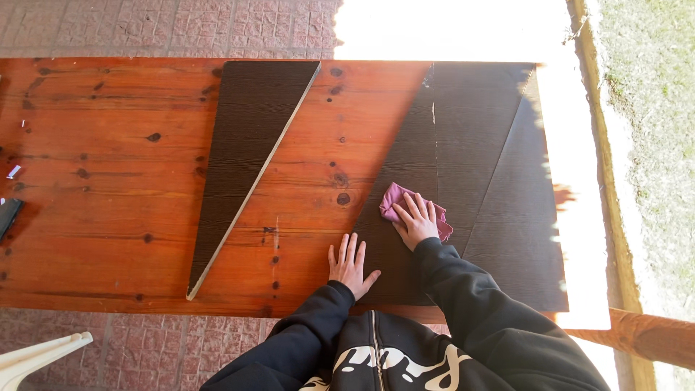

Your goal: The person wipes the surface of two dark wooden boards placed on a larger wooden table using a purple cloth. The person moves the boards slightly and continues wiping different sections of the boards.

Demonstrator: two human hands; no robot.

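Overhead, looking straight down on a reddish knotty wooden table standing on brick paving.

Right hand: flat, fingers spread and extended, palm pressed down on a crumpled pink cloth. No pinch or closed grasp seen; the cloth is held only under the palm and fingers, and its edges stick out at the upper left and lower right of the hand. Cloth lies on a large dark wood-grain panel covering the right part of the table, near the panel's slanted left edge.

Left hand: open, 4 fingers together-ish and straight, thumb out to the right. Holds nothing. Palm rests on the table near its front edge, with the thumb tip at the dark panel's lower left edge.

Other items: 1 separate dark triangular panel, pale cut edge along its right side, lying well apart to the left, point toward the front edge. Dark flat object at far left table edge, mostly cut off. White plastic chair part at lower left. Both sleeves black. Strong sunlight washes out the far right of the table.
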